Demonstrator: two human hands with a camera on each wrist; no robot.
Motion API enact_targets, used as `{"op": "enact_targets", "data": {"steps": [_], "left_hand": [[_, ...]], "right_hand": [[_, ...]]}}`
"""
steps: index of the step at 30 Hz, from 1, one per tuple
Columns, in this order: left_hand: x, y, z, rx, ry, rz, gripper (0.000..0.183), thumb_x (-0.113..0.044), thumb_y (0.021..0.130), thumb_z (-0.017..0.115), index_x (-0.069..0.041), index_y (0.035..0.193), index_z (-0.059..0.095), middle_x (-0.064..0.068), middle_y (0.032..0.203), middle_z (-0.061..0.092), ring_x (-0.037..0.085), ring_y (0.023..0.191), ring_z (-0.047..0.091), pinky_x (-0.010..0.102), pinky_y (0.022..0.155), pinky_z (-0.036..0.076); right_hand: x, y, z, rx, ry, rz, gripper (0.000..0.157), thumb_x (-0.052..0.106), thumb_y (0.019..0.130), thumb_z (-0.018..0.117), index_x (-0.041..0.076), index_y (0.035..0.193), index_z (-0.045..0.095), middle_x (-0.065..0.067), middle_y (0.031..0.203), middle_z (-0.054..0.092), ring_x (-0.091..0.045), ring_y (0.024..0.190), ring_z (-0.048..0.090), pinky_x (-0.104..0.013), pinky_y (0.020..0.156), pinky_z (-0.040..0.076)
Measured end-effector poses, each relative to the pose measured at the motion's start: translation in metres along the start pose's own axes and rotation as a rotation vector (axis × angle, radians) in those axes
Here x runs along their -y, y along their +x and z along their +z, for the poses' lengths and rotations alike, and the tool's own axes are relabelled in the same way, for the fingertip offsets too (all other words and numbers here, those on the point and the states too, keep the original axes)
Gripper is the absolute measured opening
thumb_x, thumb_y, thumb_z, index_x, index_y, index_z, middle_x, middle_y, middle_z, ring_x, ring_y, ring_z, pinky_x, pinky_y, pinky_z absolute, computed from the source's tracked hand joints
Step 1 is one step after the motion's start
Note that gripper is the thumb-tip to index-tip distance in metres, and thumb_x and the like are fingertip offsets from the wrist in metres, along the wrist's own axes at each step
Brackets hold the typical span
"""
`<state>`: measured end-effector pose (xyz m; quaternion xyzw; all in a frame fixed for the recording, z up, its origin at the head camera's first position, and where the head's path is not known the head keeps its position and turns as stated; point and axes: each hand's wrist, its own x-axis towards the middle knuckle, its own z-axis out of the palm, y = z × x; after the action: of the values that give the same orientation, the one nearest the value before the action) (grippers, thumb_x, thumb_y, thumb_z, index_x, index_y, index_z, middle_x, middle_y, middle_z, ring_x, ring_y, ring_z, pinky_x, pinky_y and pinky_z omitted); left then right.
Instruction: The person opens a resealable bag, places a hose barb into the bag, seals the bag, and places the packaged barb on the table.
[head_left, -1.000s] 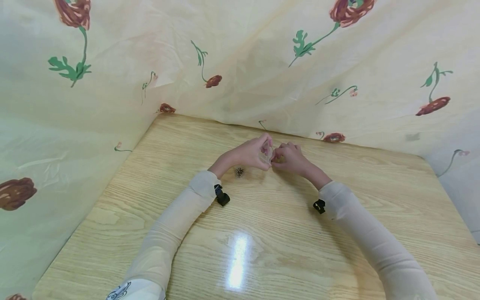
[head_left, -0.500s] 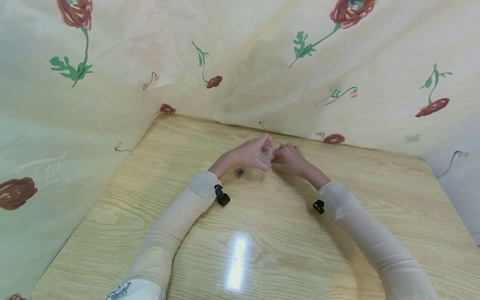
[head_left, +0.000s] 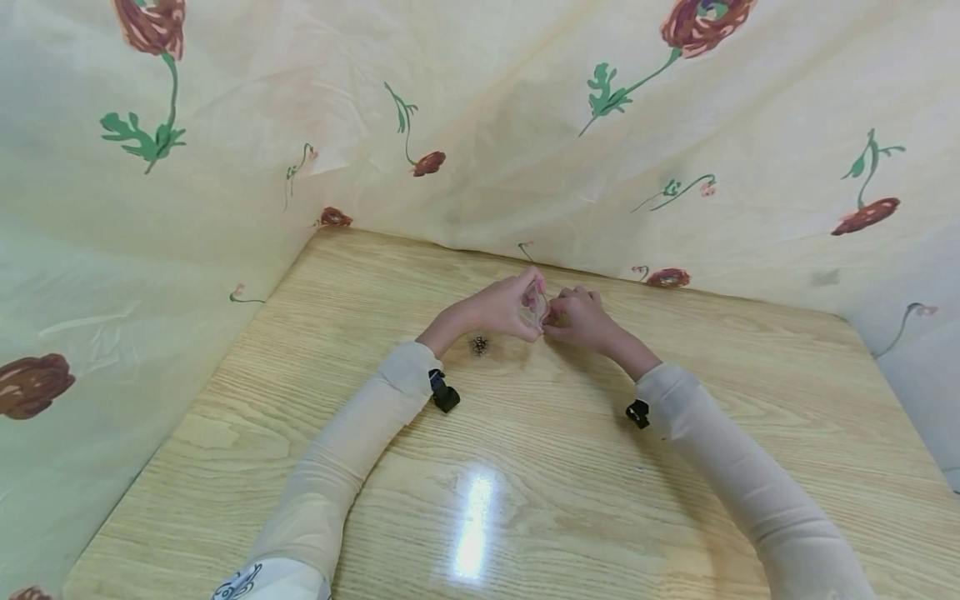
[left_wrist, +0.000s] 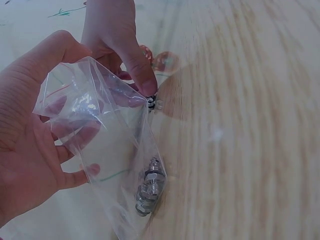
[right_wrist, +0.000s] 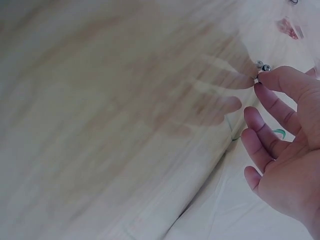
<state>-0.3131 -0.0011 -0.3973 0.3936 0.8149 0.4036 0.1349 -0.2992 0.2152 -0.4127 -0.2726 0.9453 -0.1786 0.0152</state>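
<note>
My left hand [head_left: 498,307] grips a clear plastic bag [left_wrist: 100,130], its thumb and fingers curved round the mouth and spreading it. Several shiny metal fittings [left_wrist: 150,187] with hexagonal collars lie low in the bag, seen through the film. From the far side my right hand [head_left: 581,318] reaches to the bag's edge. In the right wrist view its thumb and forefinger pinch a small metal fitting [right_wrist: 264,67], while the other fingers are loosely bent. The left wrist view shows that piece right at the bag's edge, partly covered by the thumb.
A small dark, glinting cluster [head_left: 479,344] lies on the wooden table [head_left: 525,467], just below the left wrist. Flower-printed sheeting [head_left: 487,150] hangs along the table's back and left edges. Black straps [head_left: 444,393] circle both wrists.
Very little differs. Both hands stay in place at the bag; the right hand's fingers and forearm shift only slightly.
</note>
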Motion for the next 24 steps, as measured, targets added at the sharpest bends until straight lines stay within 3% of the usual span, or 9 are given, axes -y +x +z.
{"op": "enact_targets", "data": {"steps": [24], "left_hand": [[-0.0005, 0.0000, 0.0020, 0.026, -0.015, -0.010, 0.055, -0.012, 0.084, 0.077, -0.012, 0.124, 0.040, 0.007, 0.111, 0.059, 0.017, 0.105, 0.056, 0.029, 0.090, 0.047]], "right_hand": [[-0.0040, -0.0004, 0.0006, 0.016, 0.013, 0.027, 0.011, 0.015, 0.091, 0.071, 0.011, 0.083, 0.065, -0.012, 0.095, 0.064, -0.031, 0.090, 0.044, -0.058, 0.089, 0.028]]}}
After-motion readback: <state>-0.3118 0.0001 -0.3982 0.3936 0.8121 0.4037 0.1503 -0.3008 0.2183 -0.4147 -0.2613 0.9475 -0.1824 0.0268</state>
